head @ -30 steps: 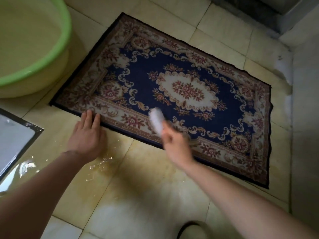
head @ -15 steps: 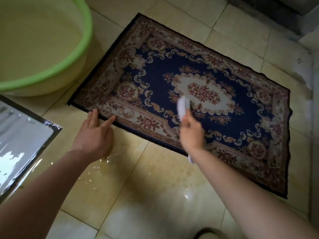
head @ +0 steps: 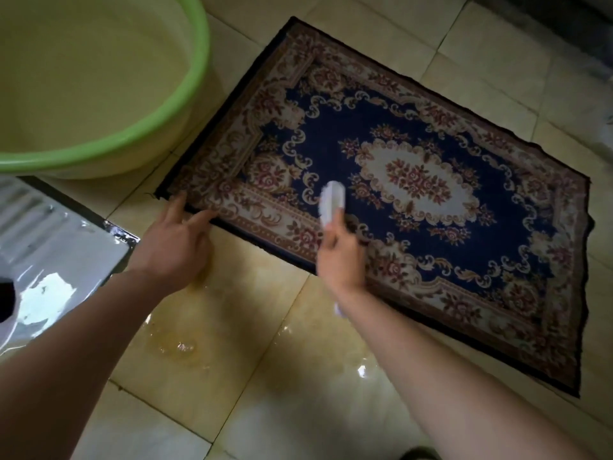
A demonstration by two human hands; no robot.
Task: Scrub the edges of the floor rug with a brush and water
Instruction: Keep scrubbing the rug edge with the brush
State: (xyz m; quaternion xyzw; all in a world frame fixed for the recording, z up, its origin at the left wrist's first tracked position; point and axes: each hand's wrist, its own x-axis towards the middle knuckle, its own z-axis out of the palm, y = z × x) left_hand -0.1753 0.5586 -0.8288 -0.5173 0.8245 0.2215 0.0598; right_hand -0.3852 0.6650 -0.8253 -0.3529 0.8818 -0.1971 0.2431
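Observation:
A dark blue floral rug with a cream and red border lies flat on the wet tiled floor. My right hand grips a white brush, whose head sits over the rug's inner border near the front edge; the handle end pokes out below my wrist. My left hand rests on the wet floor with its fingertips touching the rug's near left corner.
A large green-rimmed basin stands at the upper left, close to the rug's left edge. A shiny white squat-toilet pan with a dark frame lies at the left. Water pools on the beige tiles in front.
The view has shifted left, bringing the basin and pan further in. My left hand slid toward the rug's near left corner. The brush moved from the front border inward over the rug.

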